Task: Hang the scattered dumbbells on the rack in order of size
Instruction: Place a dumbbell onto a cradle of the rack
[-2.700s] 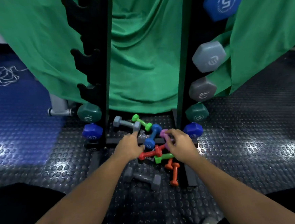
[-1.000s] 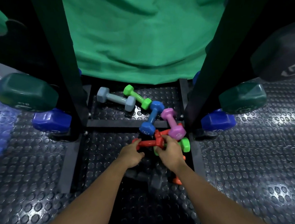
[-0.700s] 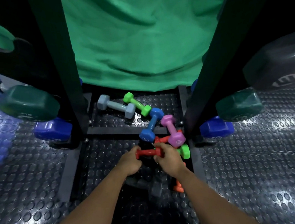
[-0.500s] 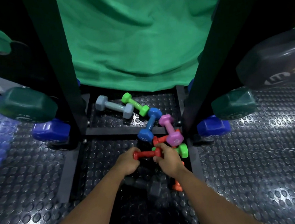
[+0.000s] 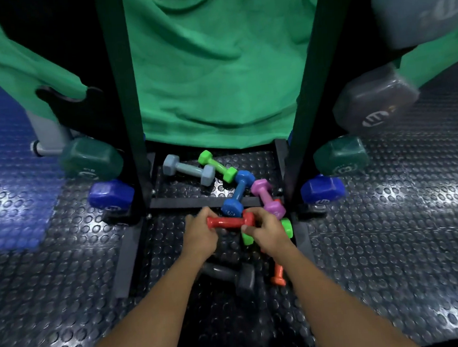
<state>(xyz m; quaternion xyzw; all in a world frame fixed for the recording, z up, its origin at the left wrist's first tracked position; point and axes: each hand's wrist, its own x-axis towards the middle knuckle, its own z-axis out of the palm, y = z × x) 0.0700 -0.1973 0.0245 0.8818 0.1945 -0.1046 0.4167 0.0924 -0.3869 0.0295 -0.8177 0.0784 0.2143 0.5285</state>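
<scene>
On the rack's (image 5: 123,99) left side hang two heads, teal (image 5: 91,156) and indigo (image 5: 111,195); their markings are too blurred to read. The left hand (image 5: 199,234) and right hand (image 5: 268,232) each curl round one end of the one red dumbbell (image 5: 230,222). Beyond the fingertips lie four small dumbbells: grey (image 5: 188,170), green (image 5: 217,166), blue (image 5: 237,193), pink (image 5: 268,197). Right of the rack hang four heads; one grey head (image 5: 375,98) seems to read "3"
</scene>
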